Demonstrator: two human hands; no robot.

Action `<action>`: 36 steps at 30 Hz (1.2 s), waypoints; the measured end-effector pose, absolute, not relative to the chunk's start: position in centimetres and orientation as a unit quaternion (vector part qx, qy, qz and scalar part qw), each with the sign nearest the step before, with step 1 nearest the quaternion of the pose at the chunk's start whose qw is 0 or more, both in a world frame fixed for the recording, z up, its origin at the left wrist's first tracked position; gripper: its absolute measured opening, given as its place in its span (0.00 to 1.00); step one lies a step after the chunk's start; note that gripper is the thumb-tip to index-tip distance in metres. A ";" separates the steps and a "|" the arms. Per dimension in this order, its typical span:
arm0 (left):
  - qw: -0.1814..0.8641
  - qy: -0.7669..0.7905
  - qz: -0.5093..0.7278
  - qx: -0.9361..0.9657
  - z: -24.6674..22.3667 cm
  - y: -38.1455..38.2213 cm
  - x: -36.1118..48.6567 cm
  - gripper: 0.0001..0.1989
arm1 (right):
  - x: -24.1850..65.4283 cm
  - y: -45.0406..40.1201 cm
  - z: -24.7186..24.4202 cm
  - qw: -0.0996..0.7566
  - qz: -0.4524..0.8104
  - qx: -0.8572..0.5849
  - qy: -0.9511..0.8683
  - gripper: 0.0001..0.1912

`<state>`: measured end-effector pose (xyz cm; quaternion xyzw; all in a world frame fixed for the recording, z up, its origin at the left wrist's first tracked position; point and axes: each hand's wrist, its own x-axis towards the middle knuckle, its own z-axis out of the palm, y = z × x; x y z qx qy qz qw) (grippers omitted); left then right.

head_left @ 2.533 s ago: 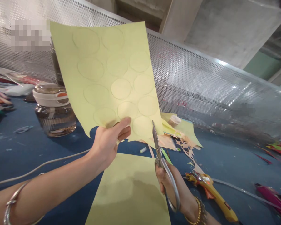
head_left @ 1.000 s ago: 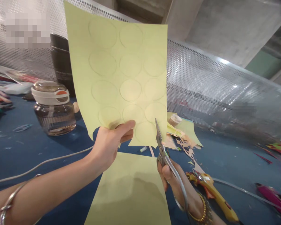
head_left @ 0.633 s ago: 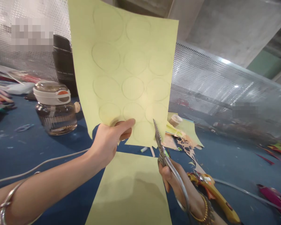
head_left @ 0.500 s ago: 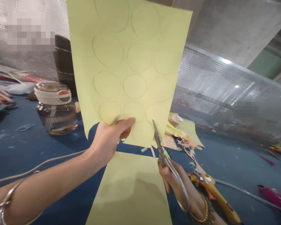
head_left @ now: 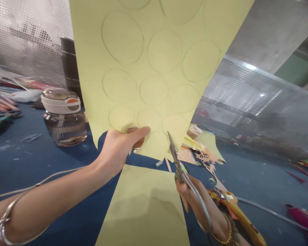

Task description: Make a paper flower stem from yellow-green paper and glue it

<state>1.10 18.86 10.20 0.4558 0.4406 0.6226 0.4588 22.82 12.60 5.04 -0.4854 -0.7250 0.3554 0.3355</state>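
Observation:
A large yellow paper sheet (head_left: 154, 78) with several pencilled circles is held up in front of me. Its lower edge is cut unevenly. My left hand (head_left: 124, 141) pinches that edge between thumb and fingers. In my right hand (head_left: 191, 191) is a pair of metal scissors (head_left: 176, 160), pointing up and slightly left. The blades sit at the sheet's lower right, by a circle in the bottom row, and look nearly closed. Below both hands, a second yellow sheet (head_left: 143, 205) lies flat on the blue table, with shadows across it.
To the left stand a lidded water jar (head_left: 64, 119) and a dark cylinder (head_left: 70, 65). Paper offcuts (head_left: 207, 159), a tape roll (head_left: 194, 131) and a yellow glue gun (head_left: 242, 218) lie on the right. A white cord (head_left: 59, 176) crosses the table (head_left: 74, 218).
The upper part of the held sheet has tipped toward me and looks larger, its right edge leaning further right. Both hands and the scissors have hardly moved.

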 end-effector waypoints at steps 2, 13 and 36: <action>0.451 0.444 0.620 0.463 10.3 18.9 0.9 0.16 | 22.8 12.6 5.1 0.333 0.357 -0.484 -0.726 0.23; 0.426 0.466 0.599 0.494 11.0 18.9 0.5 0.20 | 22.9 12.8 5.2 0.326 0.358 -0.478 -0.733 0.25; 0.389 0.534 0.552 0.508 13.5 18.4 -0.1 0.21 | 22.7 12.3 5.6 0.309 0.354 -0.489 -0.735 0.24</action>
